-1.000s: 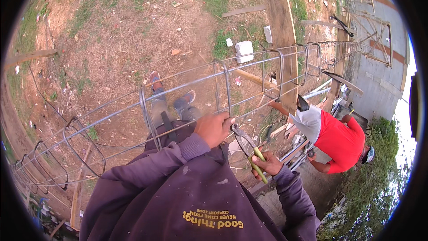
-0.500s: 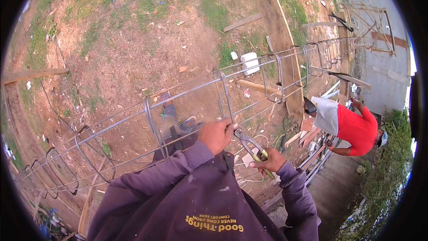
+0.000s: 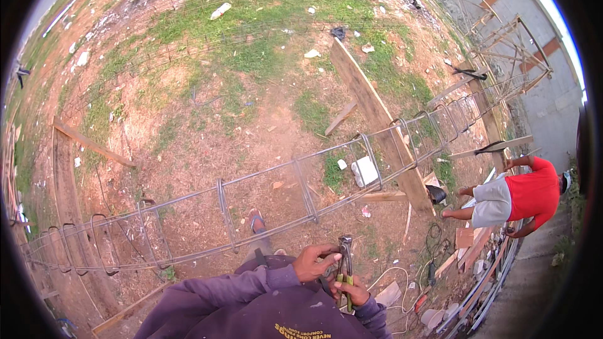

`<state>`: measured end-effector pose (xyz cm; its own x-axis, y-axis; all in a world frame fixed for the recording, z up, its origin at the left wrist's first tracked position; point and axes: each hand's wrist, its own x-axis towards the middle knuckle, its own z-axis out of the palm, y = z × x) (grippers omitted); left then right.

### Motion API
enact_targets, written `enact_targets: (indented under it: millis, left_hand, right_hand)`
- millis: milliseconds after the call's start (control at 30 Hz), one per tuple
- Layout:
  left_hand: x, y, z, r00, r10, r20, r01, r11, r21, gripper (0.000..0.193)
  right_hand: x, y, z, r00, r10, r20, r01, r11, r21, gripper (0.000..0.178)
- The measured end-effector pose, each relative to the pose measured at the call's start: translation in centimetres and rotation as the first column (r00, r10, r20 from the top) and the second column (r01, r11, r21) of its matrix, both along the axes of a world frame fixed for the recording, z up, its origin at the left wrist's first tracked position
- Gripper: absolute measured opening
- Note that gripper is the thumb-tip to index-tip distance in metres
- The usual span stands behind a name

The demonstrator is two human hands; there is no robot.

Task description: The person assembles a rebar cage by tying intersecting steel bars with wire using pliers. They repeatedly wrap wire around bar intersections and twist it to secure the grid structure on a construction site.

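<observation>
My right hand [image 3: 353, 290] is closed round the green handles of a pair of end-cutting nippers [image 3: 345, 257], with the metal head pointing up. Beside that head is my left hand [image 3: 315, 263], its fingers pinched together; whatever they hold is too small to make out. Both hands are close to my body, on the near side of a long rebar cage [image 3: 225, 212]. Thin lengthwise bars and rectangular stirrups make up the cage, which crosses the view from lower left to upper right. Neither hand appears to touch it.
A wide wooden plank [image 3: 370, 100] lies under the cage, near a white block [image 3: 364, 171]. At right a person in a red shirt [image 3: 534, 191] bends over beside long bars and wood scraps. A pale cord [image 3: 392, 270] curls on the ground. Another plank [image 3: 65, 163] lies left.
My left hand has come away from the cage toward my body. The nippers have swung more upright, and both hands sit lower in view. My view has tilted up, showing more ground.
</observation>
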<state>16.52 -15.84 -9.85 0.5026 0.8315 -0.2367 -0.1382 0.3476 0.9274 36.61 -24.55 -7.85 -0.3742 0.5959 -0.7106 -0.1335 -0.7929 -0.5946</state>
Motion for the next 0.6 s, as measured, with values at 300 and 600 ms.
enact_targets:
  millis: [300,600]
  left_hand:
    - [-0.4,-6.8,-0.8,0.994,0.113,0.005,-0.114,0.993,0.040,0.033]
    - [-14.9,-14.5,3.3,0.419,0.899,0.125,-0.895,0.432,-0.111,0.038]
  right_hand:
    - [2.5,-5.6,-4.9,0.990,0.145,0.002,-0.142,0.967,0.211,0.053]
    - [-1.1,-0.3,0.3,0.979,0.205,-0.018,-0.161,0.818,0.552,0.058]
